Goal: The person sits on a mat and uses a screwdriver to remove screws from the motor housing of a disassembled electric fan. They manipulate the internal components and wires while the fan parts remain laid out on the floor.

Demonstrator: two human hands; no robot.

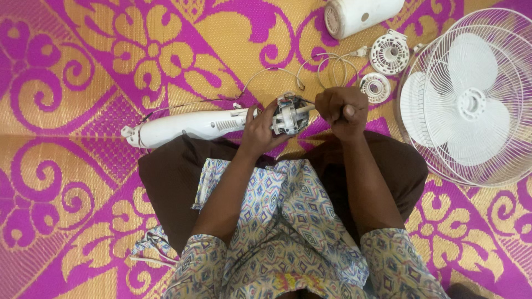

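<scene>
My left hand (256,130) grips a small fan motor (288,115), a metal block with windings and white end parts, held just above my lap. My right hand (342,111) is closed in a fist around a tool handle whose thin shaft points left onto the motor. A long white fan stand housing (183,126) lies on the mat to the left of the motor, joined to it by wires.
A white fan grille with blades (468,102) lies at the right. Two round white plastic parts (389,53) (375,87) and a white motor cover (360,15) lie at the top. Thin white wire loops (327,63) sit on the patterned magenta and gold mat (83,66).
</scene>
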